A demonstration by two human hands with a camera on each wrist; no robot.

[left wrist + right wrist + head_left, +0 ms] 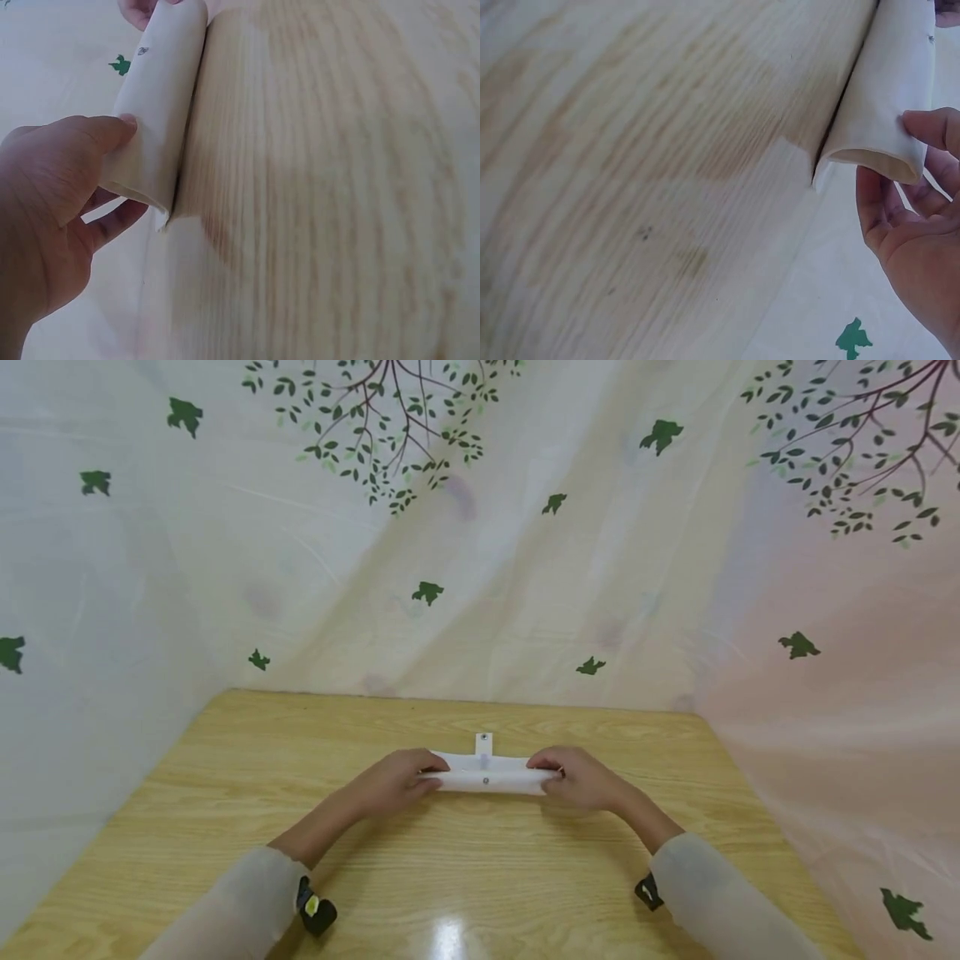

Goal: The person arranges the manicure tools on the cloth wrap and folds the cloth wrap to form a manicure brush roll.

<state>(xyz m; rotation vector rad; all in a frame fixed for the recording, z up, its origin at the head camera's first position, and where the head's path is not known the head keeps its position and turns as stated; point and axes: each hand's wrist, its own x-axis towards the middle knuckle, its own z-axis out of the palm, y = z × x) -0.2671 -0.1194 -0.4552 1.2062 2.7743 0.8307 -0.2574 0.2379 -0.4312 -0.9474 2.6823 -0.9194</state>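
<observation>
A white, soft, folded pouch (491, 783) lies across the wooden table (480, 868) in the head view. A narrow tab (483, 743) with a metal snap points away from its back side, and a second snap sits on the front roll. My left hand (393, 783) pinches the left end, thumb on the near side and fingers beyond. At the right end, my right hand (585, 781) grips it in the same way. Both wrist views show the pouch (157, 90) curled over into a flattened tube, its end (874, 159) gaping.
Behind the table hangs a pale curtain (480, 635) printed with green leaves and branches, which also drops along both sides. Black straps (315, 910) sit at the wrists, below light sleeves (232, 893).
</observation>
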